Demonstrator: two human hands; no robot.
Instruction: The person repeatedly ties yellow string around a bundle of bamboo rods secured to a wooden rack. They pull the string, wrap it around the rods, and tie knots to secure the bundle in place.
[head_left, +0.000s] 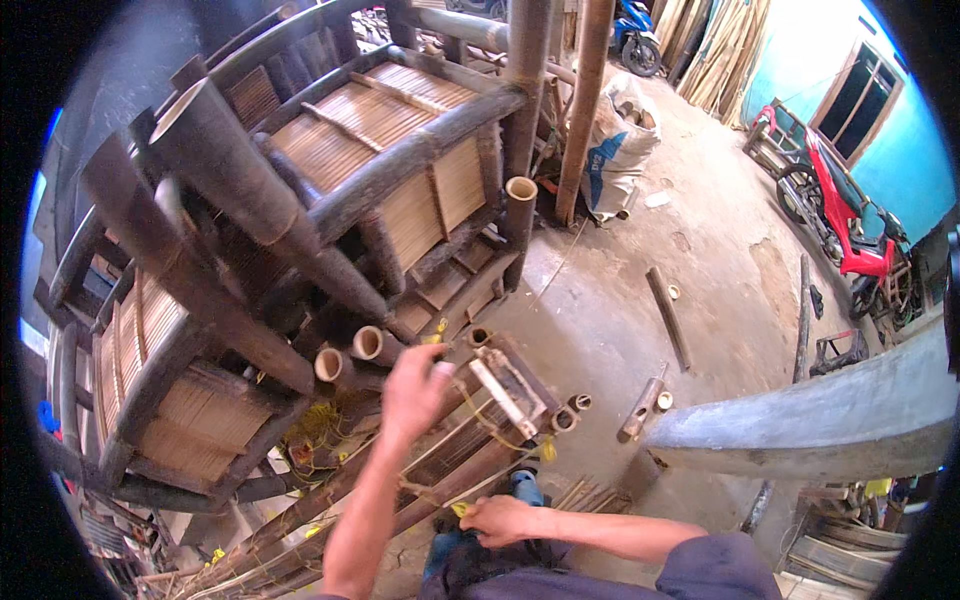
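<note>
Gripping yellow cord (487, 412), left hand (415, 388) and right hand (497, 519), bamboo frame (470, 440) slanting lower-left to upper-right

You are in a bamboo furniture workshop. Stacked bamboo chair frames (300, 200) with slatted seats fill your left side, and cut bamboo pieces (668, 315) lie scattered on the bare concrete floor (720, 250). Long bamboo poles (715, 45) lean against the far turquoise wall (905, 150). A white sack (620, 140) sits by a post, and a red motorbike (850, 210) is parked at your right.
</note>
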